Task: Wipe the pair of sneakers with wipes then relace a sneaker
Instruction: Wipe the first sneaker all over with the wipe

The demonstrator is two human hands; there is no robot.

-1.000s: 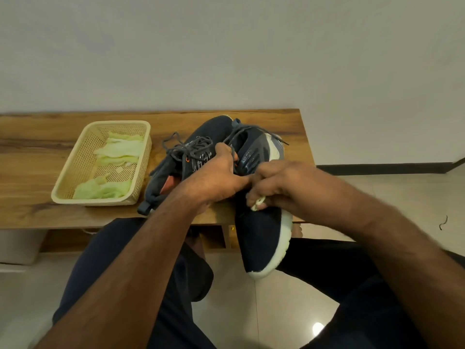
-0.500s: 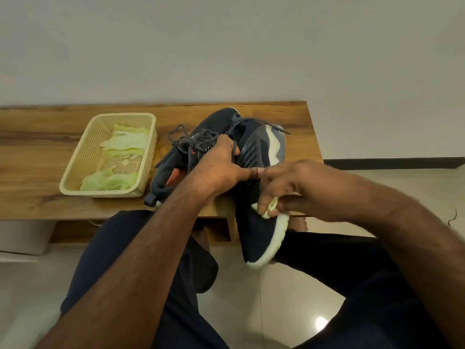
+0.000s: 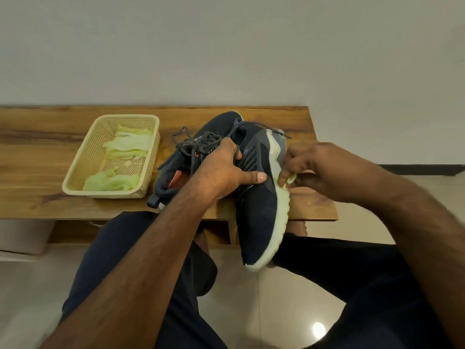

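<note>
While the basket (image 3: 75,183) at centre left holds its pale green wipes (image 3: 129,144) untouched, the work sits right of it on the table (image 3: 37,157). One sneaker (image 3: 176,167) lies at mid-frame, laces loose, partly behind the left hand (image 3: 221,172). That hand grips the second sneaker (image 3: 261,212) around its upper, thumb stretched along the side, toe hanging off the table's near edge toward the bottom of the frame. Further right, the right hand (image 3: 309,165) pinches a folded wipe (image 3: 292,178) and presses it to the white sole edge. A second ago that hand worked on top of the dark upper; it has since slid outward and right, onto the sole rim, and the shoe has rolled so more of the rim shows. I judge the upper of this sneaker is mostly done and the sole is in hand; the other sneaker and the relacing are yet to come.
</note>
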